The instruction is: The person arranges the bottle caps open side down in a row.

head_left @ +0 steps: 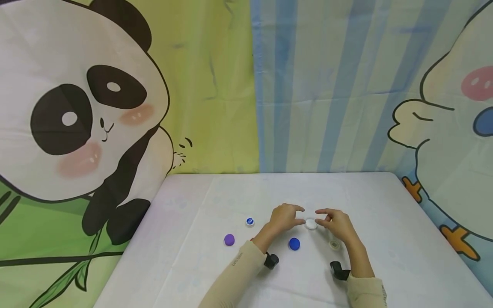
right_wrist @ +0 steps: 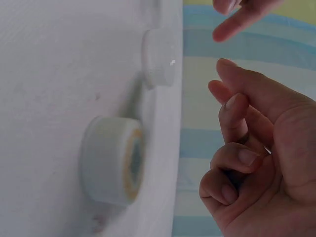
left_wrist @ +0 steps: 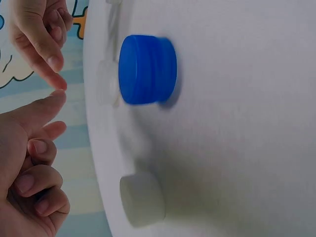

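Observation:
Both hands hover over the white table, facing each other, with nothing held. My left hand (head_left: 286, 217) has thumb and index finger stretched out, the other fingers curled in. My right hand (head_left: 336, 223) mirrors it, its thumb and index finger reaching toward the left one. Between the hands in the head view lies a whitish bottle cap (head_left: 311, 224), the thumb tips overlapping its sides. In the right wrist view this cap (right_wrist: 160, 57) looks translucent and ribbed. A blue bottle cap (head_left: 294, 244) lies below my left hand, and a pale cap with a printed top (head_left: 334, 244) beside my right forearm.
A purple cap (head_left: 229, 239) and a blue-and-white cap (head_left: 250, 221) lie left of my left arm. Something red (head_left: 252, 239) peeks out behind my left wrist. In the left wrist view a white cap (left_wrist: 143, 199) stands near the blue one. Printed curtains surround the table.

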### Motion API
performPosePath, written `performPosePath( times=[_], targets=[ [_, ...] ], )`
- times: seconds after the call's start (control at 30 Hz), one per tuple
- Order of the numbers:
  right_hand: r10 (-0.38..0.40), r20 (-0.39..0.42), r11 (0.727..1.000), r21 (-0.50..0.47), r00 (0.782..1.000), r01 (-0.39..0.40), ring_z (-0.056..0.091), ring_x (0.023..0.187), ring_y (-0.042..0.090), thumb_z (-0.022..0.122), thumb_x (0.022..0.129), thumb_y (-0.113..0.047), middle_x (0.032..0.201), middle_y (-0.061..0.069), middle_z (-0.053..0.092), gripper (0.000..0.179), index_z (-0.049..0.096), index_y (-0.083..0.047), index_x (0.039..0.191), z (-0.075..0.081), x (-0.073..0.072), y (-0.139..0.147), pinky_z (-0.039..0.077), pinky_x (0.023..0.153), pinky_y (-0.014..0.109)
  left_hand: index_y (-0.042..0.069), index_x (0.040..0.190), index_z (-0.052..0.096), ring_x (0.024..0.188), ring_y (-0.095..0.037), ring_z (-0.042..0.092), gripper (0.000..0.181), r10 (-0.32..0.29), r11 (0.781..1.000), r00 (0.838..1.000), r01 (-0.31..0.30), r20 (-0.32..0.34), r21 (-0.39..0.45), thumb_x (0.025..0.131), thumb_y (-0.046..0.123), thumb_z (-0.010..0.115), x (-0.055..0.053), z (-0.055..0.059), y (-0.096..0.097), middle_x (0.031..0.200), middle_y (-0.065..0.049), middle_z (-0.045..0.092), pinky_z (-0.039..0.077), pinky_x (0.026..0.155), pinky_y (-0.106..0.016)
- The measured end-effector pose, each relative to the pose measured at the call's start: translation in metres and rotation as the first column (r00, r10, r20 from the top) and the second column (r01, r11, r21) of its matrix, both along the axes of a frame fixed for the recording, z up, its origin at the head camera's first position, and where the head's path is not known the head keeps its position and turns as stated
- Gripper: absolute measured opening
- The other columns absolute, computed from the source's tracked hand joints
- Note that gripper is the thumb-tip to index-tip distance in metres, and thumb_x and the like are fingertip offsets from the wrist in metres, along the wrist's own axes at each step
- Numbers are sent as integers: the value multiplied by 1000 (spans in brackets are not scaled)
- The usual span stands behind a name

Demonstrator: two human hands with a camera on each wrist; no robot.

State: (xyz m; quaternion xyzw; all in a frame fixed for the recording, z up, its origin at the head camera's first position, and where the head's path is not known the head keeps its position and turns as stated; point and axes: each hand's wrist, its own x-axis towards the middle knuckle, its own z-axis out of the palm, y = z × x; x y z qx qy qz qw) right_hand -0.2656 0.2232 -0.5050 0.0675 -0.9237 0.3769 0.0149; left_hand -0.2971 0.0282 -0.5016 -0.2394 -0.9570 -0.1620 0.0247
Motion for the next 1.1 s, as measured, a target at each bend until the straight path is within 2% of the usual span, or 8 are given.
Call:
performPosePath(
  times=[0.1,0.2,0.4,0.57,0.73,0.83,0.93,1.1],
  targets=[
    [-10,51,1000,-7,999,10,42,55,14,68,79,-21,65,3,51,36,62,-6,111,-7,-1,4,35,48,25,30,110,64,66,-6,55,39,9,1000,999,-9,32,-7,74,43,69,0,-4,8,85,10,67,39,52,-19],
    [-17,104,999,-29,994,20,43,56,15,68,78,-18,67,4,52,37,62,-5,112,-14,-2,4,36,48,26,30,110,64,87,-8,59,39,28,999,998,-26,53,-25,73,43,70,1,-9,11,104,12,64,44,63,-22],
    [-11,162,999,-40,987,18,45,55,14,71,75,-14,67,4,53,38,62,-5,112,-23,-3,3,38,48,26,30,109,65,91,-11,59,41,44,997,998,-42,35,-63,71,43,72,1,-14,17,104,12,64,44,65,-23],
    [-3,133,1000,-5,991,4,44,53,12,73,73,-15,63,1,53,37,63,-4,107,-25,-6,2,36,46,24,31,106,66,84,-11,60,42,55,993,998,-53,20,-102,67,44,74,-2,-18,24,99,10,66,43,58,-22],
    [-10,114,1000,4,993,9,44,53,13,75,71,-16,62,0,52,37,64,-4,105,-26,-7,1,35,47,24,32,105,66,84,-10,60,41,51,993,999,-48,19,-107,67,47,73,-3,-23,26,98,11,66,43,60,-22],
    [20,85,1000,10,996,-20,44,55,13,74,72,-20,64,0,52,38,63,-5,106,-21,-4,3,36,49,25,33,106,65,80,-8,59,42,18,996,1000,-18,1,-88,68,49,71,-3,-19,22,97,12,66,42,58,-20],
    [54,34,999,-2,998,-54,45,55,13,73,73,-26,66,1,53,40,62,-7,107,-11,1,6,37,50,26,31,110,64,66,-4,54,42,-42,999,999,41,-22,-33,72,48,68,-1,-10,15,80,12,65,38,51,-17],
    [82,-78,996,-37,994,-85,43,53,12,71,74,-35,68,-1,52,40,61,-15,107,14,12,7,37,49,25,26,114,61,51,-2,39,41,-140,981,989,146,-58,129,78,44,64,8,13,0,57,12,46,30,45,-15]
  ],
)
